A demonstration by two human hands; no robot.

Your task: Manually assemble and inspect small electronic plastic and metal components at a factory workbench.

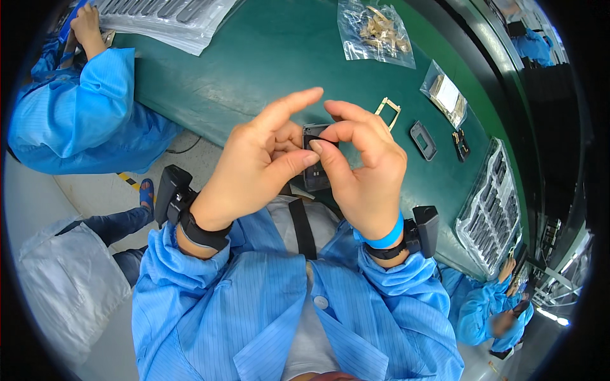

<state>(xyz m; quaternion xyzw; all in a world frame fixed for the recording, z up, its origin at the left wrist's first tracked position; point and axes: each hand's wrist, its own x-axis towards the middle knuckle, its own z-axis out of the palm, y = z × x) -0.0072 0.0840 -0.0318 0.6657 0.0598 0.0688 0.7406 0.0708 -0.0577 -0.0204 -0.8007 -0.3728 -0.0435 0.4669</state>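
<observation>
A small grey rectangular housing is between my hands at the near edge of the green table. My left hand has its index finger stretched out, while its other fingers curl at the housing's left side and its thumb reaches over the top. Coming from the right, my right hand pinches a small black piece against the housing's upper part. Fingertips cover much of the housing and the piece, so how they join is hidden.
On the green table lie a bag of gold-coloured parts, a smaller bag, a thin cream frame, another grey housing and a black part. Clear trays hold dark pieces. Co-workers in blue sit left and lower right.
</observation>
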